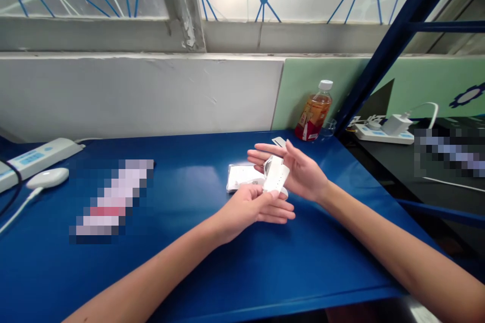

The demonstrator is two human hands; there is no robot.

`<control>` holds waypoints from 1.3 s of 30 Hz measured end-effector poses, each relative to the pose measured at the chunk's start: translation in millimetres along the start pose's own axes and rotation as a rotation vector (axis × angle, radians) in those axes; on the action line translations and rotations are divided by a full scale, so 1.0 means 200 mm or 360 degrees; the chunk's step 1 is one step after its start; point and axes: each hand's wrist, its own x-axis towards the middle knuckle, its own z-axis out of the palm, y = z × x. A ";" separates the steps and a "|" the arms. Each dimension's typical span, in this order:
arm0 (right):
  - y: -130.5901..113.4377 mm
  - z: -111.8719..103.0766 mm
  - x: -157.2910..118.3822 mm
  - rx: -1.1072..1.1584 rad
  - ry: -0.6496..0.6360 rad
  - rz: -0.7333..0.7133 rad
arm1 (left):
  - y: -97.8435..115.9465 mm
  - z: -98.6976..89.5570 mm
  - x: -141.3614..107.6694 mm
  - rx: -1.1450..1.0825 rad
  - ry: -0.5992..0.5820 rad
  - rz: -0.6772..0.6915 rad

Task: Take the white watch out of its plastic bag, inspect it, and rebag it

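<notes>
My left hand (252,207) holds a small white card-like piece (276,175) between thumb and fingers, above the blue table (189,272). A loop, perhaps of thin cable, shows at the top of that piece. Just beyond it my right hand (299,171) is spread with fingers stretched out to the left and the palm showing; nothing is gripped in it. Behind my left hand lies a flat white box (242,175), partly covered by the hands. Part of a white card with a dark stripe (279,142) shows behind my right fingers.
A bottle with a red label (314,113) stands at the table's back right, beside a clear cup (328,127). At left lie a power strip (41,159), a white puck-shaped device (48,177) with a cable and a blurred-out object (115,197). A blue metal frame (394,35) rises at right.
</notes>
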 end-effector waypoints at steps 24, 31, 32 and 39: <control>-0.08 -0.09 -0.05 -0.1464 0.0247 -0.0321 | 0.05 -0.07 -0.01 0.0421 0.0243 0.0268; -0.09 -0.14 -0.04 -0.1504 0.0682 -0.0546 | 0.09 -0.20 -0.01 0.1999 0.0676 0.1021; -0.08 -0.14 -0.04 -0.1528 0.0719 -0.0544 | 0.08 -0.22 0.00 0.2112 0.0598 0.1005; -0.05 -0.17 -0.05 -0.2130 0.0830 -0.0629 | 0.06 -0.30 0.04 0.2499 0.0351 0.0842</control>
